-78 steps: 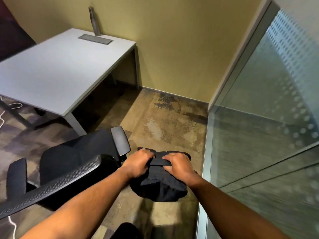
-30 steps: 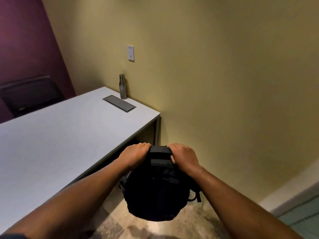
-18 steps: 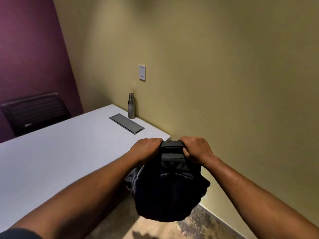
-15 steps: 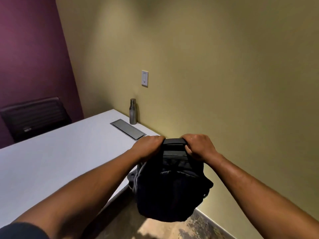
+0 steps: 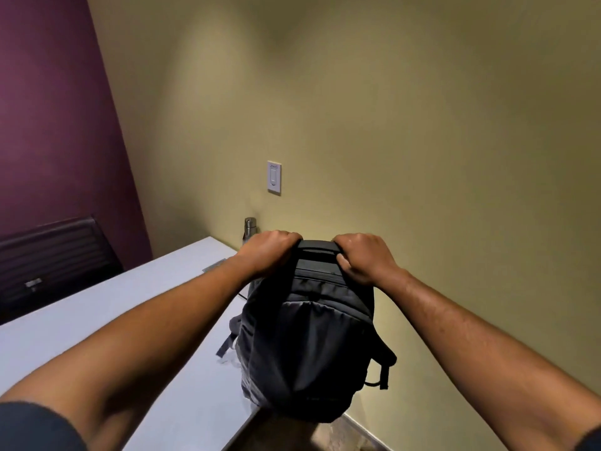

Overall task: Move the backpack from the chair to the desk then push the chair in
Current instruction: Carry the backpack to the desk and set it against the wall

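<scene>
A black backpack (image 5: 305,346) hangs upright in the air, partly over the right end of the white desk (image 5: 107,323). My left hand (image 5: 268,252) grips the left side of its top and my right hand (image 5: 361,257) grips the right side, on either side of the top handle. Its bottom is level with the desk's near right corner; whether it touches the desk I cannot tell. Straps dangle on both sides. The chair the backpack came from is out of view.
A steel bottle (image 5: 248,229) stands at the desk's far end by the yellow wall, mostly hidden behind my left hand. A grey cable hatch (image 5: 214,265) lies in the desktop. A dark chair (image 5: 52,255) stands beyond the desk against the purple wall. A wall switch (image 5: 274,177) is above.
Both hands have carried the backpack up from beside the chair and leftward over the desk's right end. The office chair and glass wall have dropped out of view.
</scene>
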Tool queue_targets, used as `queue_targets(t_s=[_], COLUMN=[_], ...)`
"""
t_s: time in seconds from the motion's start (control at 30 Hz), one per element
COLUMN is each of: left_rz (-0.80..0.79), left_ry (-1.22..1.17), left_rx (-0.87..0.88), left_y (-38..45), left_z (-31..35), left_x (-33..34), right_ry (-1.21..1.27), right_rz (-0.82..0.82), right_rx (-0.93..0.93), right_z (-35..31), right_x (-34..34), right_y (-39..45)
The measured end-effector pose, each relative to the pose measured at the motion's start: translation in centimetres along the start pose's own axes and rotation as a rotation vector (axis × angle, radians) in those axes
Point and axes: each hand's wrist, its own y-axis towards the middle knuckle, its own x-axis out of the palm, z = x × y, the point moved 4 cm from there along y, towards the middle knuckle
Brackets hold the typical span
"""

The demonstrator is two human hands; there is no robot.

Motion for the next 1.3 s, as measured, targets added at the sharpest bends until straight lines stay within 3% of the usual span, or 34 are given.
queue_targets(t_s=[0.27, 0.5, 0.77, 1.13, 1.3], left_rz=[0.064, 0.074, 0.032, 0.017, 0.078], left_ry=[-0.036, -0.046, 0.016, -0.143, -0.374], left_rx=[-0.008, -0.038, 0.046, 0.104, -0.001], left_y=[6.8, 11.9, 17.4, 22.6, 25.5], left_z=[-8.4, -13.4, -18.8, -24.4, -25.1], left_x=[1.9, 4.8, 8.1, 14.9, 18.6], right_ry=[0.083, 0.144, 0.112, 0.132, 0.204], right_rz=[0.023, 0.082, 0.072, 0.029, -0.008], right_rx=[-0.063, -0.004, 0.087, 0.293, 0.351], right_z=[2.0, 3.7, 4.6, 5.2, 8.0], right_x=[3.8, 8.1, 13.3, 20.1, 22.9], right_y=[10.3, 16.3, 21.4, 25.6, 26.4])
